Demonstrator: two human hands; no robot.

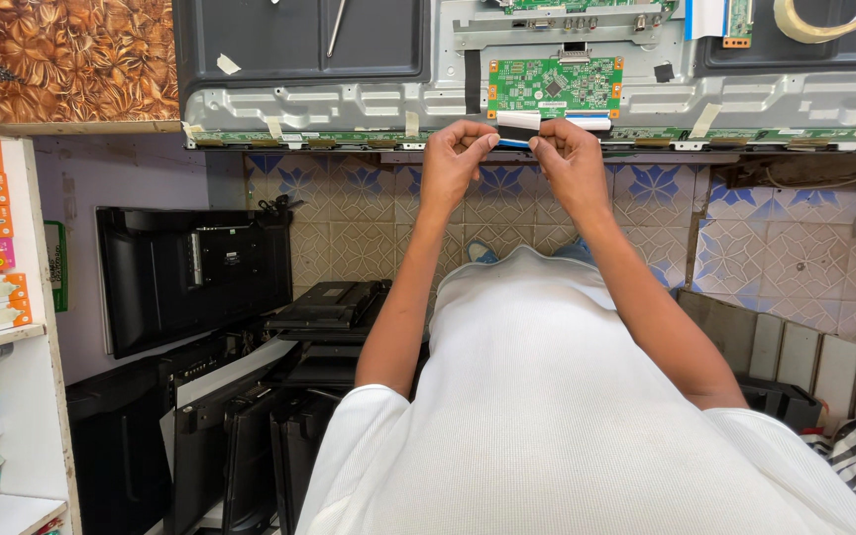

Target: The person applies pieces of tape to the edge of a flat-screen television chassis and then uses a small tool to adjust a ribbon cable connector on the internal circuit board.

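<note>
Both hands are pinching a flat ribbon cable [515, 132] – left hand [453, 157], right hand [569, 159] – lying crosswise just below the green circuit board [555, 86], upper middle of the frame.

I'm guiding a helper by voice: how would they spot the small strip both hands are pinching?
Find the opened metal back of the flat screen across the top. Below its small green circuit board, the left hand and right hand meet at the lower edge. The flat ribbon strip between them is dark with a blue edge, unlike the pale tape pieces nearby.
</note>
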